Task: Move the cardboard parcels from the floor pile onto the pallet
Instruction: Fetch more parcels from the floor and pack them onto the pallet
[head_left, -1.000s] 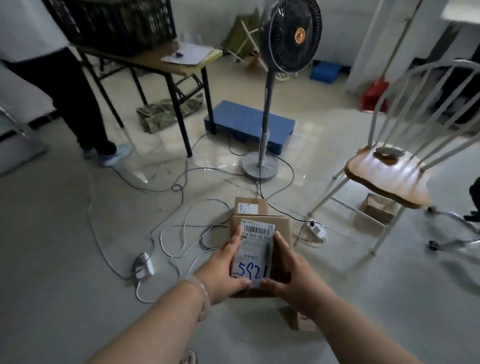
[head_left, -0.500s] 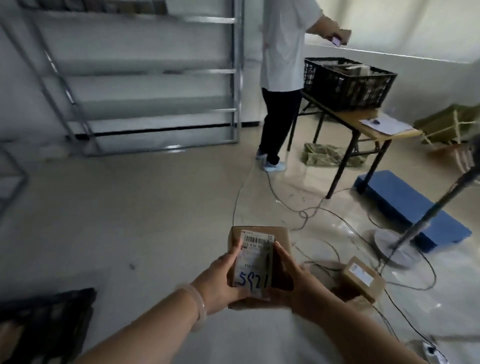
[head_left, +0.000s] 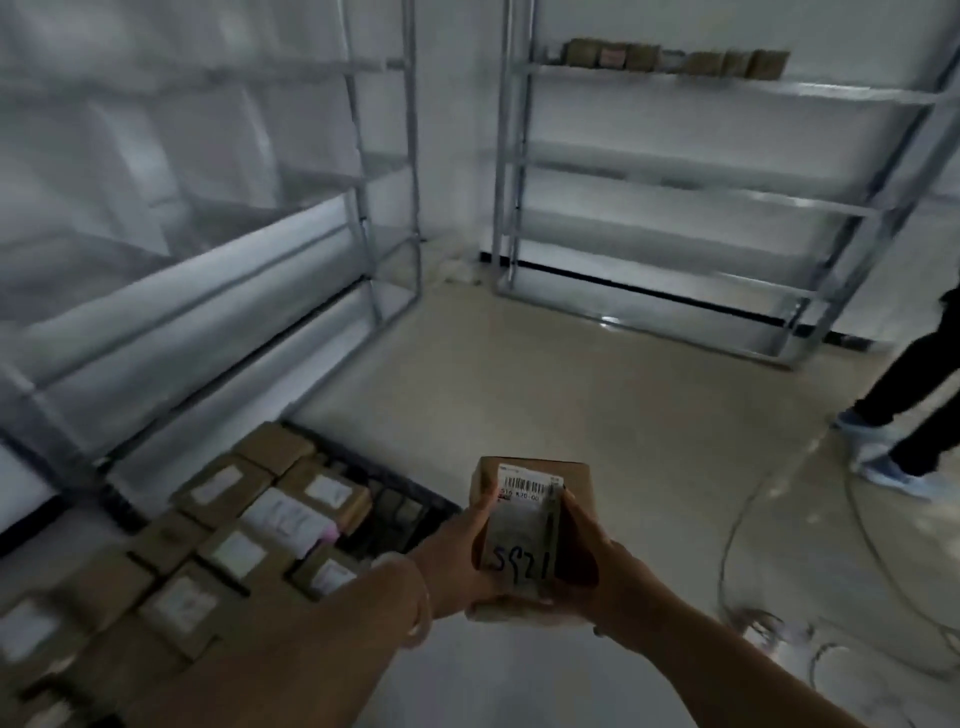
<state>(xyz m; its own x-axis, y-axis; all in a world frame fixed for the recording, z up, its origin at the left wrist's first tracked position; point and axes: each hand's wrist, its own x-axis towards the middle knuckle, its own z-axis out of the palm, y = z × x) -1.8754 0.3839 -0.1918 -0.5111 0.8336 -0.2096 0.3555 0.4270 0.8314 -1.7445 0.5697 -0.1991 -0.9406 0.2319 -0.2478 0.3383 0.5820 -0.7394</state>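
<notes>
Low in the centre of the view, two bare hands hold a small cardboard parcel (head_left: 530, 514) in the air above the floor (head_left: 597, 395). Its white label faces up, barcode at the far end and handwritten digits at the near end, so its long axis points away from the body. The left hand (head_left: 457, 561) grips the left side and the right hand (head_left: 597, 566) the right side, thumbs lying on the label and fingers wrapped round the edges.

A black pallet (head_left: 410, 506) lies lower and to the left of the parcel, nearer the left hand. Labelled stacked parcels (head_left: 291, 514) cover most of it; bare grid shows at its right corner, probably the easiest spot to reach.

The floor is pale and glossy, with loose cables (head_left: 779, 519) at right. Metal shelving (head_left: 675, 197) lines the walls, and another person's leg (head_left: 904, 384) shows at the right edge
</notes>
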